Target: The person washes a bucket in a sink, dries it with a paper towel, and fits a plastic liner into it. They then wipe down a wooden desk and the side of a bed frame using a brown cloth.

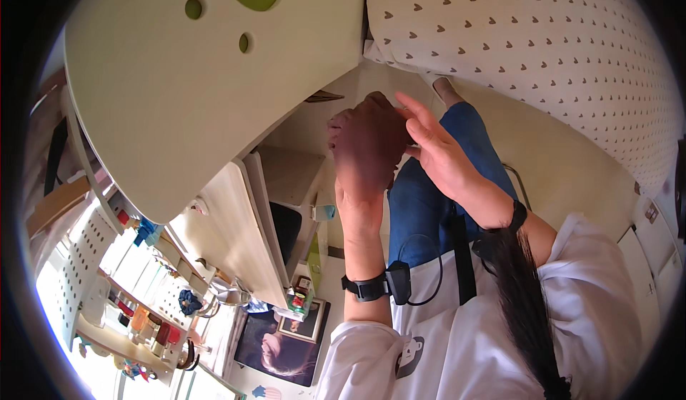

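A thin, dark brown stocking-like cloth (368,139) covers my left hand (359,178) up to near the wrist. It is bunched at the far end and looks stretched and see-through over the back of the hand, whose fingers are hidden inside. Close against the cloth's right side is my right hand (443,158), with fingers stretched out and the thumb apart. Some of its fingertips pass behind the cloth, so whether they touch it I cannot tell. Both hands are above my legs in blue jeans (411,200).
A white panel with green round holes (214,78) rises at the upper left. Heart-patterned bedding (514,36) lies at the upper right. Shelves (229,221) and a framed picture (300,321) stand at the lower left. A dark ponytail (518,293) hangs by my right arm.
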A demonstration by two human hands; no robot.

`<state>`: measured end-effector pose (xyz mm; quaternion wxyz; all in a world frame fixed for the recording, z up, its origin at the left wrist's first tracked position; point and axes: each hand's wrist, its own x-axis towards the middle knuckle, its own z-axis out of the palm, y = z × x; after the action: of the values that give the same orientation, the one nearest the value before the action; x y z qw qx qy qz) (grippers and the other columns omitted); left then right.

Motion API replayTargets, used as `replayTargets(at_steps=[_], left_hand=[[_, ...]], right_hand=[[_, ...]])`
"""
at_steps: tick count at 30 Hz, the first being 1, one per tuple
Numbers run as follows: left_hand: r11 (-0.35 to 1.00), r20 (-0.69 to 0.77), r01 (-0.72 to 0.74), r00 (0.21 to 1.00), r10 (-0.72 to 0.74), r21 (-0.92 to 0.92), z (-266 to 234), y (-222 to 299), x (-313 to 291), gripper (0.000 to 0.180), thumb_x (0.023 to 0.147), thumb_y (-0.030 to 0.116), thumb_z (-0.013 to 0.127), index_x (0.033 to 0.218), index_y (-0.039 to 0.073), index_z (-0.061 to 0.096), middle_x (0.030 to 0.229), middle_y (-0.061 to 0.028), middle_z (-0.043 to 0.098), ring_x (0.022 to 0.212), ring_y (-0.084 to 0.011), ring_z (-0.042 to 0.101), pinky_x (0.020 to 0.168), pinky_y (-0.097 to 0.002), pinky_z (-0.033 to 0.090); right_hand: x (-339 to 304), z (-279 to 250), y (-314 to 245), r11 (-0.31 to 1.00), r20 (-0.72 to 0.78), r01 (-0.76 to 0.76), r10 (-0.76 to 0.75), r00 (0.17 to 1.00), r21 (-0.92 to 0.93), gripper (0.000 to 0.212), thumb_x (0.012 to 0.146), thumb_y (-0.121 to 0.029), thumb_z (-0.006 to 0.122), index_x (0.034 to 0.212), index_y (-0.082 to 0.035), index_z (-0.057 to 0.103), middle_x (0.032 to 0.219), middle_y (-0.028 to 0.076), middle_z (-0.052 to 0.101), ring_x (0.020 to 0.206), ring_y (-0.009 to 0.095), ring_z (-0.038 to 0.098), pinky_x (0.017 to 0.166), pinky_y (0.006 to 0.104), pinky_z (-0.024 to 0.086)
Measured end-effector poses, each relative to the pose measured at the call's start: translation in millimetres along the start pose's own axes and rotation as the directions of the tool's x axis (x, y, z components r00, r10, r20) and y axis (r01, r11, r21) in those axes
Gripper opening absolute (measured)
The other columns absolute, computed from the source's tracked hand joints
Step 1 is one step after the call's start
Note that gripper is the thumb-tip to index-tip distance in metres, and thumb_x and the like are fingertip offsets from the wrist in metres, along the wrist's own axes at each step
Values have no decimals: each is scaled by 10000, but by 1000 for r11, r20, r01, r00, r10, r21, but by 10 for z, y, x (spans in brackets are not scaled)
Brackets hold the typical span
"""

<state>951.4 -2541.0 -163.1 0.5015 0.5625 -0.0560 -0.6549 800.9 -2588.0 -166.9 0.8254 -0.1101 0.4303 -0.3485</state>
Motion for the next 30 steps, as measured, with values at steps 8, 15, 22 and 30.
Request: replayTargets(at_steps=[8,15,22,30], left_hand=[[978,20,207,978,-207,27,249,164,-176,408,956,351,542,1277,107,480,998,-27,617,795,-139,594,588,-249,441],[989,-24,128,992,-126,78,-21,98,-233,429,978,372,522,1285,76,486,1053,-42,613,869,-137,589,684,-255,451],[956,-76,-3,997,26,292,-298,-25,-150,456,1000,394,503,1294,45,492,1108,-57,609,942,-136,584,780,-261,461],[603,142,-191,981,129,774,-915,-319,133,494,1022,417,480,1305,12,501,1181,-76,600,1036,-140,575,893,-271,468]], right_hand=[[2,-11,212,998,124,-55,54,991,5,617,968,-210,620,1474,-61,299,1288,109,542,1190,171,513,990,305,433],[-36,81,198,993,-175,6,-26,984,-117,513,940,-138,646,1389,-46,416,1263,88,567,1155,151,544,982,300,449],[-51,-71,226,874,166,201,-140,976,-443,401,926,-168,673,1269,-22,526,1105,67,646,1030,126,605,880,282,504],[-4,69,262,972,-93,-184,172,981,-145,463,1008,-420,507,883,0,654,765,6,639,689,57,538,618,260,456]])
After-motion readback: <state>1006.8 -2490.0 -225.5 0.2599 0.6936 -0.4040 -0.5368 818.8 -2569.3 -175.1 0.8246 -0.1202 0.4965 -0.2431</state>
